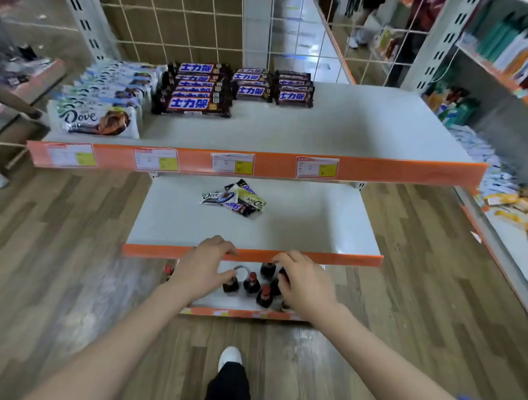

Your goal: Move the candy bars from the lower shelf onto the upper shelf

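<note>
A small heap of candy bars point(235, 197), Dove and Snickers wrappers lying crossed over each other, sits near the back of the lower shelf point(301, 222). The upper shelf point(350, 128) holds stacked Dove bars point(100, 102) at the left and Snickers stacks point(198, 89) beside them. My left hand point(207, 265) and my right hand point(303, 280) hover at the lower shelf's orange front edge, fingers loosely curled, holding nothing. Both are well short of the heap.
Dark bottles with red caps point(253, 285) stand on the bottom shelf under my hands. Another shelving unit point(504, 210) with packets runs along the right. A person stands at the far left point(6, 104). The floor is wood-patterned.
</note>
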